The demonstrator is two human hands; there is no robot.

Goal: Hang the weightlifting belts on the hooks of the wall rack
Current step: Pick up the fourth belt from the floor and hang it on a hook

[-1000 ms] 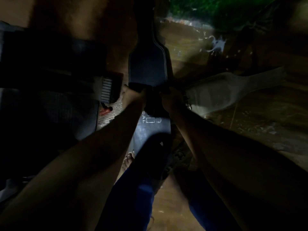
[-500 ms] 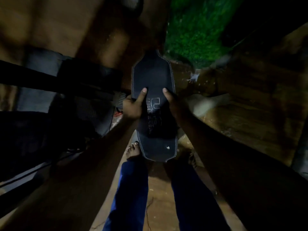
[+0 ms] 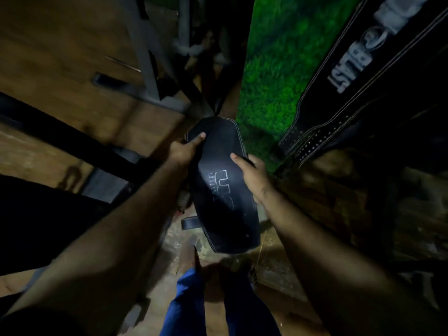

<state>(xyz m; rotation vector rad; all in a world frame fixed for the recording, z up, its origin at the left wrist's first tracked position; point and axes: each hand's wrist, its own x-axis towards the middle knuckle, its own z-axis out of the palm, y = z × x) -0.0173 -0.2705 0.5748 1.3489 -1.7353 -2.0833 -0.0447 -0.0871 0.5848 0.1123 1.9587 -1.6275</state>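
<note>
Two blue trouser legs (image 3: 194,309) fill the nearest part of my view, standing on a brown wooden floor (image 3: 269,267). Just beyond them I hold a wide black leather weightlifting belt with pale edge stitching (image 3: 223,195), lengthwise away from me, lifted clear of the floor. My left hand (image 3: 180,151) grips its left edge, with the thumb laid across the far end of the face. My right hand (image 3: 253,172) clasps the right edge, thumb pressed on the face and fingers wrapped behind. Between the two thumbs is pale block lettering, too dim and skewed for me to read.

Further off on the right, a second long black leather belt with white stitching (image 3: 358,76) hangs against a green grass-textured wall panel (image 3: 274,57). Its narrow end, studded with rows of punched holes, points down towards my right hand. White print along it reads "BLAST", beside a round logo and larger letters I cannot make out. Its hook is out of view. Far left, grey metal frame posts (image 3: 143,57) stand blurred.
</note>
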